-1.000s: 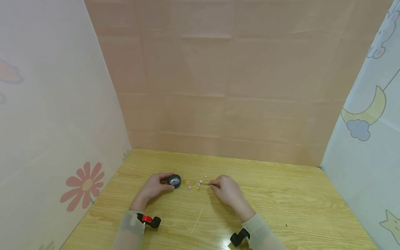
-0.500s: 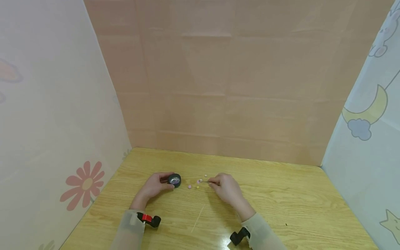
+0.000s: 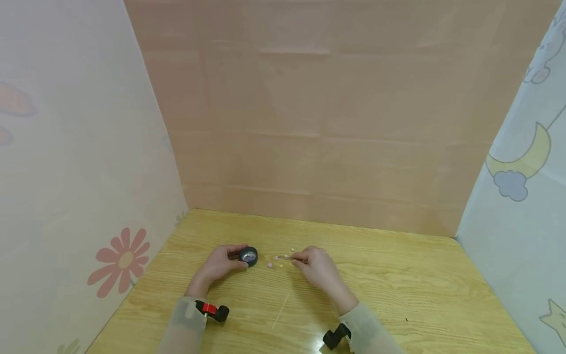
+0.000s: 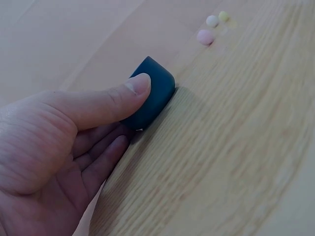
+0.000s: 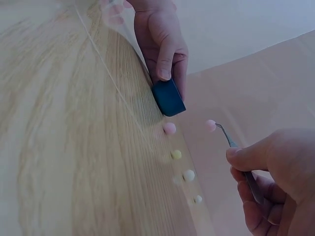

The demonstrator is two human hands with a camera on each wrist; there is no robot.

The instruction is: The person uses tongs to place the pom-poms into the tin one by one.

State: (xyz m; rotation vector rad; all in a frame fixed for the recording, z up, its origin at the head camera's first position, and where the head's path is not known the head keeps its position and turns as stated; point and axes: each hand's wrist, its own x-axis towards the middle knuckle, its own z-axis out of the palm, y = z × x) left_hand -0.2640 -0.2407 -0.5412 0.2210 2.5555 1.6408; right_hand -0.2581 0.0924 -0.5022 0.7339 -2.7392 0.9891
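The right hand (image 3: 320, 268) pinches bent-tip tweezers (image 5: 253, 187) between thumb and curled fingers, a pink ball (image 5: 210, 126) at their tips between the hands, off the wooden table (image 3: 247, 314). The left hand (image 3: 218, 263) clasps a dark round cup (image 5: 168, 98) (something pale and purplish shows inside, too small to name). Past a loose pink ball (image 5: 170, 128) and a yellow ball (image 5: 176, 154) lie two whitish balls (image 5: 188, 175).

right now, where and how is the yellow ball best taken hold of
Probably across its middle, with the tweezers coming from the person's right, where the right hand holds them. The yellow ball is small and round and lies on the table with gaps around it. The tweezers would first need freeing: they hold a pink ball.
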